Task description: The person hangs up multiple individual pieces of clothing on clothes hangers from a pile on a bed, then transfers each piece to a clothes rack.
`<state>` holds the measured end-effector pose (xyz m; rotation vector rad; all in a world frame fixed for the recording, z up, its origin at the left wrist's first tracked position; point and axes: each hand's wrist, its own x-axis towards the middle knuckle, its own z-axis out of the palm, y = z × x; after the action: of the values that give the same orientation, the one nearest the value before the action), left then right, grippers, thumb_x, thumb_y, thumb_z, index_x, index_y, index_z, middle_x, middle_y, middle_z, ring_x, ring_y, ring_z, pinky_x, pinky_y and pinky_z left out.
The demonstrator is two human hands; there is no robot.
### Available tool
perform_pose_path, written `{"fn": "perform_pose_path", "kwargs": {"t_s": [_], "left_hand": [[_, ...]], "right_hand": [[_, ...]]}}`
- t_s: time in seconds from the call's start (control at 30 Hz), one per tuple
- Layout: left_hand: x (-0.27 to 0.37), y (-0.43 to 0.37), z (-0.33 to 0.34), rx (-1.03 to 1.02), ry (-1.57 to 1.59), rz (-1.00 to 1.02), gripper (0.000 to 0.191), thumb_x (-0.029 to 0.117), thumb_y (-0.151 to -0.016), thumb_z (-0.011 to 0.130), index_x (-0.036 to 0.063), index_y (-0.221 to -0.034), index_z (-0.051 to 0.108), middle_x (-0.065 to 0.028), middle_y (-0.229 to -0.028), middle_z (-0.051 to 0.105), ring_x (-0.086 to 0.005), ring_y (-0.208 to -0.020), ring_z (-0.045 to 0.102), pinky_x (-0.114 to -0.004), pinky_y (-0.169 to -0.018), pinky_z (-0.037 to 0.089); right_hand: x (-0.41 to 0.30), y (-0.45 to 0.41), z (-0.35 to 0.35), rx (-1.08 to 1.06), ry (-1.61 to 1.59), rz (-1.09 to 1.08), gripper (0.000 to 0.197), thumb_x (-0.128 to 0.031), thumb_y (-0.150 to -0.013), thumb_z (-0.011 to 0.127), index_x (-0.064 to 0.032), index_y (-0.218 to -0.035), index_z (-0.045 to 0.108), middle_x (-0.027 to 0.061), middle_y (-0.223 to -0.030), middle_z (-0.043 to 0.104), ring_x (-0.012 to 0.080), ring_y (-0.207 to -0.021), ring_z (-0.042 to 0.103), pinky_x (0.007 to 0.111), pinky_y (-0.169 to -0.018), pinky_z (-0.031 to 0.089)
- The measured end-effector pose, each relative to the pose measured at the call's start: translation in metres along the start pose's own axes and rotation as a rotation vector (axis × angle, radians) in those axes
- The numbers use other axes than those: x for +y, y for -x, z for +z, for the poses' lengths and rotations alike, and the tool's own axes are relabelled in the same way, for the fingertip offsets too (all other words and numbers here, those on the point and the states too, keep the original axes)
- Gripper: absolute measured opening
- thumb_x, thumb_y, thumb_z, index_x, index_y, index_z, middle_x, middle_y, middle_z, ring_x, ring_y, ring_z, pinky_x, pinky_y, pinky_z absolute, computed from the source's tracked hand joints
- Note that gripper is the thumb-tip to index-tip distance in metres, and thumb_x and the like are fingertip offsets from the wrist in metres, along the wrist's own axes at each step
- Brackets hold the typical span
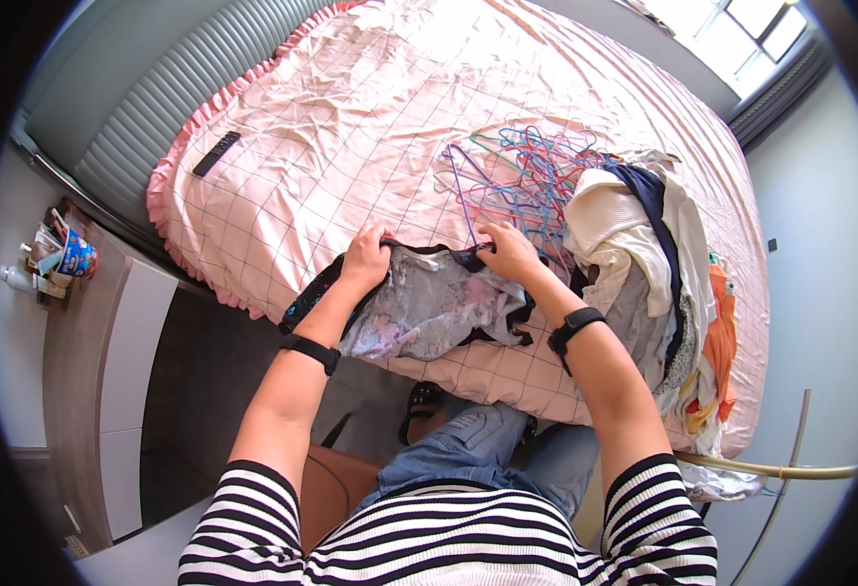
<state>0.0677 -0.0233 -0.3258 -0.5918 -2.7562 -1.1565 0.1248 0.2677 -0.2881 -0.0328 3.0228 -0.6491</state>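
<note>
A grey patterned garment with dark edges [436, 304] is spread across the near edge of the bed. My left hand [368, 256] grips its upper left edge, thumb and fingers together on the cloth. At the upper right edge, my right hand [506, 253] pinches the dark trim. Just beyond my right hand lies a tangled heap of coloured hangers [538, 172], one purple hanger [458, 183] reaching towards my fingers. To the right is a large pile of clothes [619, 249] in white, grey and navy.
The bed has a pink checked sheet [289, 176] with a black remote control [216, 154] on it. Orange clothing [720, 337] lies at the right edge. A cabinet [125, 344] with a blue cup [77, 255] stands left. A pole [788, 470] extends at the lower right.
</note>
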Motion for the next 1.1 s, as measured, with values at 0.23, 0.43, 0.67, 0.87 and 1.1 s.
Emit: {"fn": "perform_pose_path", "kwargs": {"t_s": [0.23,0.43,0.67,0.87,1.1], "left_hand": [[0.000,0.014,0.019,-0.220,0.362,-0.178,0.028,-0.001,-0.083,0.052,0.0015,-0.108,0.065,-0.0142,-0.102,0.069,-0.0250,-0.097,0.066,-0.033,-0.089,0.049],[0.012,0.012,0.024,-0.320,0.386,-0.215,0.046,-0.001,-0.086,0.050,-0.0013,-0.130,0.059,-0.0142,-0.114,0.070,-0.0180,-0.106,0.066,-0.028,-0.095,0.048],[0.044,-0.027,0.065,-0.035,0.357,-0.161,0.024,0.009,-0.089,0.054,0.0001,-0.107,0.068,-0.0155,-0.098,0.072,-0.0224,-0.093,0.070,-0.032,-0.085,0.052],[0.033,-0.022,0.059,-0.011,0.344,-0.148,0.019,0.010,-0.084,0.057,0.0029,-0.099,0.068,-0.0185,-0.093,0.071,-0.0312,-0.091,0.069,-0.036,-0.082,0.052],[0.049,-0.033,0.078,-0.050,0.458,-0.077,0.023,0.005,-0.081,0.054,0.0023,-0.100,0.068,-0.0168,-0.093,0.071,-0.0289,-0.090,0.069,-0.036,-0.083,0.052]], "right_hand": [[0.020,-0.026,0.058,-0.172,-0.136,0.343,0.048,-0.031,-0.087,0.067,-0.0040,-0.126,0.057,0.0222,-0.122,0.064,0.0425,-0.116,0.058,0.046,-0.096,0.046],[0.030,0.012,0.038,-0.138,-0.205,0.117,0.036,-0.027,-0.089,0.065,-0.0084,-0.121,0.062,0.0197,-0.111,0.067,0.0384,-0.106,0.062,0.046,-0.089,0.050],[0.095,-0.010,0.058,0.258,0.006,0.111,0.059,-0.014,-0.084,0.060,-0.0056,-0.141,0.045,0.0192,-0.145,0.044,0.0405,-0.131,0.043,0.049,-0.106,0.039],[0.084,-0.045,0.048,-0.015,0.023,0.466,0.074,-0.027,-0.087,0.067,-0.0106,-0.151,0.032,0.0122,-0.144,0.048,0.0401,-0.130,0.045,0.049,-0.106,0.038],[0.090,-0.036,0.027,0.051,-0.171,0.388,0.040,-0.027,-0.086,0.065,-0.0107,-0.123,0.062,0.0157,-0.121,0.065,0.0350,-0.115,0.060,0.052,-0.096,0.046]]}}
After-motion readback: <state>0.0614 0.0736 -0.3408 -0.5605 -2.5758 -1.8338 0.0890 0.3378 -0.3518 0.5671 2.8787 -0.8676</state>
